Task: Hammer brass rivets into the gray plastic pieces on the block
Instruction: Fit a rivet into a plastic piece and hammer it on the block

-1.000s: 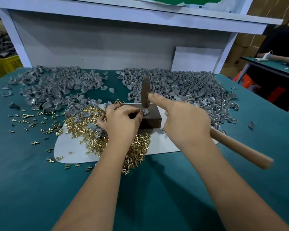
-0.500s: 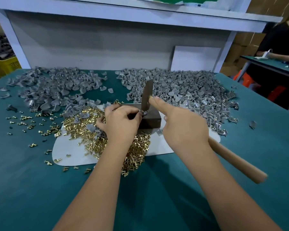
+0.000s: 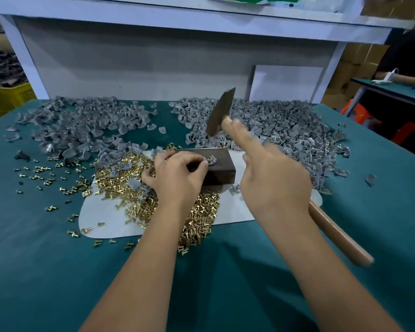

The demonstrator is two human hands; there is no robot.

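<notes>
A dark metal block (image 3: 222, 168) sits on a white mat (image 3: 106, 214) in the middle of the green table. On its top lies a gray plastic piece (image 3: 210, 160) with a brass rivet in it, pinched at its left edge by my left hand (image 3: 177, 178). My right hand (image 3: 273, 180) grips a wooden-handled hammer (image 3: 338, 233), index finger stretched along the shaft. The dark hammer head (image 3: 219, 112) is raised above and behind the block, blurred. A heap of loose brass rivets (image 3: 127, 188) lies on the mat under my left hand.
Two large piles of gray plastic pieces spread across the back of the table, one left (image 3: 77, 125) and one right (image 3: 280, 130). Scattered rivets (image 3: 41, 173) dot the cloth at left. A white shelf frame (image 3: 177, 17) stands behind. A person (image 3: 407, 58) sits at another table, far right.
The hammer head has swung up from the plastic piece on the block and now stands well above it. My left hand has kept its hold on the piece.
</notes>
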